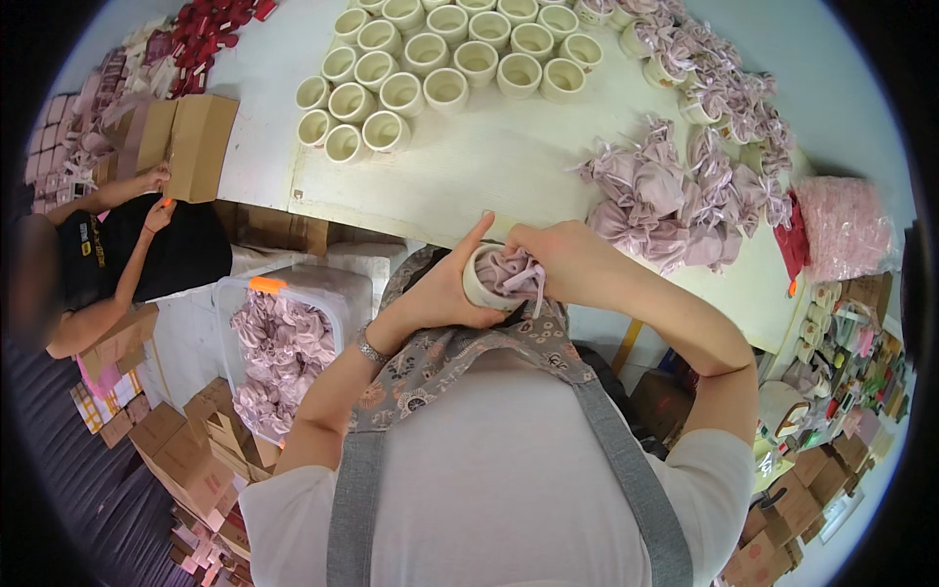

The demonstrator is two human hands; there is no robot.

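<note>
Close to my apron, my left hand (pixel 435 293) wraps round a cream-coloured cup (pixel 475 290), its thumb stretched up past the rim. A mauve drawstring pouch (pixel 507 272) with a ribbon sits in the cup's mouth, and the ribbon ends hang over the side. My right hand (pixel 567 256) has its fingers curled down onto the pouch at the rim; its fingertips are partly hidden. Several empty cream cups (pixel 445 88) stand in rows on the white table (pixel 460 166) ahead. Loose mauve pouches (pixel 650 196) lie heaped to the right on the table.
More cups filled with pouches (pixel 699 103) line the table's right side. A clear plastic bin (pixel 337 284) of pouches stands at left. Beyond it, a co-worker's hands (pixel 161 196) touch a cardboard box (pixel 201 147). Pink wrapped packs (pixel 841 230) lie at far right.
</note>
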